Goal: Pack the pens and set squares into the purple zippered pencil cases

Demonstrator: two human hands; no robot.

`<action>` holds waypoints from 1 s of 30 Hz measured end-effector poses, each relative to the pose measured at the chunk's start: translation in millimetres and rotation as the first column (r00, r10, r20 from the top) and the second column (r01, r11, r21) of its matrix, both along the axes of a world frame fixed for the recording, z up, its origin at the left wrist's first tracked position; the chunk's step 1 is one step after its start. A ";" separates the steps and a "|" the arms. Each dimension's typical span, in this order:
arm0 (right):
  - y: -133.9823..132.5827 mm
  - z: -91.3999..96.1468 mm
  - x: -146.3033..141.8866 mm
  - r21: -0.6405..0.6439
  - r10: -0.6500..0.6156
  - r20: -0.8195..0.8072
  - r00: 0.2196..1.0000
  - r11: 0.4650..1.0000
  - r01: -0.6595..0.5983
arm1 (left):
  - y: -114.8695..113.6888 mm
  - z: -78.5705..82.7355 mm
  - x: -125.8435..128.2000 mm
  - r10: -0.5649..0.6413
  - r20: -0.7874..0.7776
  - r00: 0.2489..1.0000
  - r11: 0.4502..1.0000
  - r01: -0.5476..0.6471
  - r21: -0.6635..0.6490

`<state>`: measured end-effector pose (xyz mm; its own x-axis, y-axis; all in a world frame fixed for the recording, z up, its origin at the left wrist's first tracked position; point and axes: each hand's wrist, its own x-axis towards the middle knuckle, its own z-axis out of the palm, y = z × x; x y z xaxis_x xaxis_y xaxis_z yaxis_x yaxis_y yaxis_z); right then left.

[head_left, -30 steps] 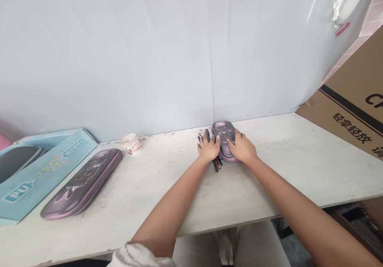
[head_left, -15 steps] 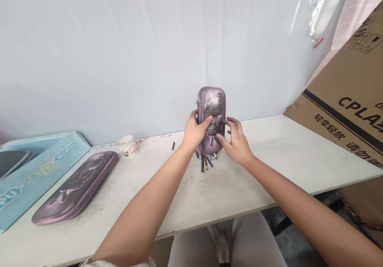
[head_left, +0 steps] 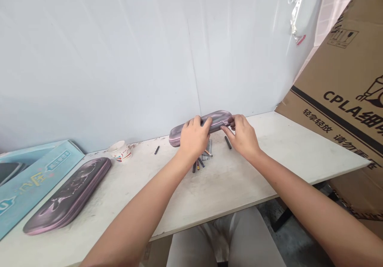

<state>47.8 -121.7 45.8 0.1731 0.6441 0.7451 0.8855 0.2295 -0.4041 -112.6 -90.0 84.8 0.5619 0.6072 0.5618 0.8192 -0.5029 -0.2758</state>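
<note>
A shiny purple-pink pencil case [head_left: 220,117] is held sideways above the table. My left hand [head_left: 194,137] is wrapped over its middle. At its right end, the thumb and fingers of my right hand [head_left: 243,133] pinch the zip edge; the zip pull itself is mostly hidden. Beneath the case lie several thin dark pens and pencils [head_left: 198,164] beside a grey patterned piece [head_left: 206,155], partly covered by my left hand. One dark stick [head_left: 228,142] rests near my right hand, and another dark stick [head_left: 156,150] lies off to the left.
A second purple pencil case [head_left: 70,193] lies at the left, next to a light-blue box [head_left: 36,179]. Behind it stands a white paper cup [head_left: 120,151]. A large cardboard box [head_left: 338,87] leans at the right, and a white wall panel [head_left: 134,59] rises behind the table [head_left: 239,183].
The pencil case has turned from upright to nearly horizontal and come lower. My left hand now grips over its middle, and my right hand has closed at its zip edge.
</note>
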 end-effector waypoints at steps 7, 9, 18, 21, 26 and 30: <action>-12.2 6.2 2.3 -0.091 -0.246 0.247 0.937 0.957 0.276 | -6.6 -1.7 17.3 0.008 -0.064 0.998 0.999 -0.005 0.044; -16.0 8.9 4.9 -0.065 -0.291 0.365 0.884 0.940 0.336 | -8.7 -1.3 23.0 -0.005 -0.083 0.997 0.998 0.010 0.060; -46.3 27.2 49.4 0.016 -0.223 0.795 0.563 0.937 0.349 | -20.8 9.7 64.3 -0.127 -0.089 0.988 0.992 0.128 0.004; -62.5 43.0 74.2 -0.047 -0.152 0.813 0.562 0.945 0.322 | -26.9 14.9 88.2 -0.189 -0.026 0.982 0.980 0.187 -0.063; -91.3 73.2 119.0 -0.200 -0.073 0.840 0.538 0.880 0.432 | -28.7 14.2 131.7 -0.267 0.085 0.960 0.950 0.277 -0.142; -110.3 86.6 150.7 -0.225 -0.139 0.841 0.523 0.789 0.572 | -29.5 7.0 161.9 -0.351 0.169 0.921 0.902 0.380 -0.203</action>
<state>198.5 -232.0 132.5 -0.0118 0.9300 0.3674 0.8495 -0.1845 0.4943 49.3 -119.5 91.8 0.7030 0.4919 0.5136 0.5857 -0.8101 -0.0258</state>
